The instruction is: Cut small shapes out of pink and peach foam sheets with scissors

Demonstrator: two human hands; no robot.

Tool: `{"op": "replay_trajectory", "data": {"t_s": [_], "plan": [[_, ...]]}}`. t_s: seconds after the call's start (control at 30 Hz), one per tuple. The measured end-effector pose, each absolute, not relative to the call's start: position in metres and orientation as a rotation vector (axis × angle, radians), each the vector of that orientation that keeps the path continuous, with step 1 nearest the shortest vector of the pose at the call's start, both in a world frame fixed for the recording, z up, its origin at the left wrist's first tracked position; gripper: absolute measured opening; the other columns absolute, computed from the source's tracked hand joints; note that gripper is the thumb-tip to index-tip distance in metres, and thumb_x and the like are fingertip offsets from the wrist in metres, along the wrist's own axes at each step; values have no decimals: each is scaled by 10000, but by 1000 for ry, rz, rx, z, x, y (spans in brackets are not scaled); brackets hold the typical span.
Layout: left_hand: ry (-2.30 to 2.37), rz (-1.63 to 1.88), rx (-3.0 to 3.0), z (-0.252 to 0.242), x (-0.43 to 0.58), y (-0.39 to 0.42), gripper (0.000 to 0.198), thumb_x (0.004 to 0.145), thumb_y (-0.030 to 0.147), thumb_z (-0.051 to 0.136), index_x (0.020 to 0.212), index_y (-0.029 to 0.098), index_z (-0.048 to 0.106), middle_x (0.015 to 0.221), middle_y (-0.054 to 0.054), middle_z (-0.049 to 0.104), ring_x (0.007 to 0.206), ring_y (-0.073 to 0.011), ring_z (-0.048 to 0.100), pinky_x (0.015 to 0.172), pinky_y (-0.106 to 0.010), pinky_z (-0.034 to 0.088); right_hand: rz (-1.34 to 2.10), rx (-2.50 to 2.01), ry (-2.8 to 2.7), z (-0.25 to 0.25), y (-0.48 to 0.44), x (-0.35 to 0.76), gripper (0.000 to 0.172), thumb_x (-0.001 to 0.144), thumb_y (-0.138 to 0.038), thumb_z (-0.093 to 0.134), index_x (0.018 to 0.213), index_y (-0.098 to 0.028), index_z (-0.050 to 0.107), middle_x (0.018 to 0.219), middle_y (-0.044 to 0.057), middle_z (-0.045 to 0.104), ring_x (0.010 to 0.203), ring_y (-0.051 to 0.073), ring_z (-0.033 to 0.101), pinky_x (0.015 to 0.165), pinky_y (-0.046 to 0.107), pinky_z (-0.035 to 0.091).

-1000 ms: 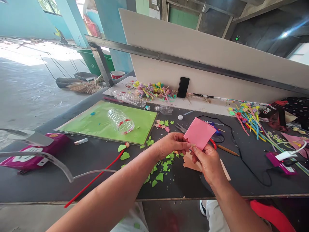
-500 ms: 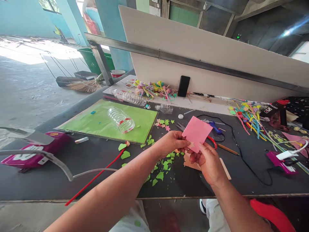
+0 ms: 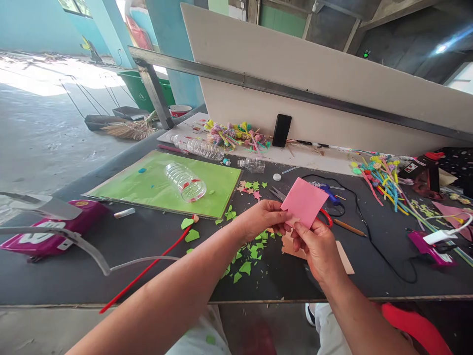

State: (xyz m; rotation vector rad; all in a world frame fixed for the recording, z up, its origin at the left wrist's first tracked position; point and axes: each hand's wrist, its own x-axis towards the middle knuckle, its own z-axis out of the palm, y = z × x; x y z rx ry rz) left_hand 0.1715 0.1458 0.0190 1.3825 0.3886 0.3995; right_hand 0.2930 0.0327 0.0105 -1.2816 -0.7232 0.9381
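the left hand (image 3: 269, 217) pinches the lower left edge of a pink paper square (image 3: 307, 198) between thumb and fingers, and the right hand (image 3: 318, 245) grips its lower right edge, thumb on the upper face. the square is held tilted above the black tabletop (image 3: 148, 276), with a small pale paper piece (image 3: 293, 221) against it near both thumbs; the fingers partly hide its outline.

behind the square lie scissors (image 3: 278, 194), blades showing on one side and a red handle on the other. a peach paper sheet (image 3: 291, 246) lies beneath the right hand, and green paper scraps (image 3: 245, 267) are scattered near the left forearm. beyond the left hand sit small pink and green paper stars (image 3: 254, 186). further left, a clear plastic bottle piece (image 3: 185, 182) rests on a green sheet (image 3: 218, 180). a smartphone (image 3: 282, 130) leans against the white board (image 3: 332, 116) at the back.
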Motion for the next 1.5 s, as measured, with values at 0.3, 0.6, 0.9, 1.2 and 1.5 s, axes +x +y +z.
{"op": "replay_trajectory", "data": {"t_s": [0.3, 0.6, 0.9, 1.2, 1.5], "plan": [[334, 338, 1336, 21, 169, 148, 351, 786, 487, 581, 772, 137, 606, 742, -50, 668, 609, -114, 585, 584, -240, 417, 923, -1302, -744, 11, 33, 294, 124, 778, -302, 665, 811, -183, 681, 595, -39, 601, 448, 73, 450, 452, 197, 381], [258, 331, 1297, 18, 170, 149, 231, 743, 337, 675, 840, 129, 647, 770, -46, 663, 627, -102, 581, 571, -216, 399, 921, -1284, -770, 8, 32, 296, 140, 794, -313, 652, 842, -183, 672, 600, -42, 581, 454, 72, 448, 457, 201, 378], [290, 354, 1273, 16, 172, 147, 228, 682, 294, 735, 815, 133, 642, 723, -25, 647, 622, -96, 573, 567, -208, 391, 893, -1303, -767, 7, 33, 295, 142, 790, -310, 653, 861, -188, 674, 593, -43, 583, 450, 70, 455, 464, 202, 384], [341, 395, 1273, 16, 174, 144, 238, 675, 319, 737, 759, 120, 638, 660, -19, 625, 588, -89, 556, 546, -204, 380, 878, -1326, -774, 8, 32, 295, 139, 792, -315, 652, 854, -192, 674, 586, -44, 577, 461, 74, 455, 470, 205, 387], [355, 391, 1275, 15, 174, 145, 232, 679, 314, 734, 759, 123, 630, 651, -17, 627, 589, -93, 560, 560, -210, 388, 876, -1323, -772, 6, 33, 294, 174, 800, -311, 641, 921, -192, 678, 631, -29, 591, 469, 79, 454, 471, 214, 391]]}}
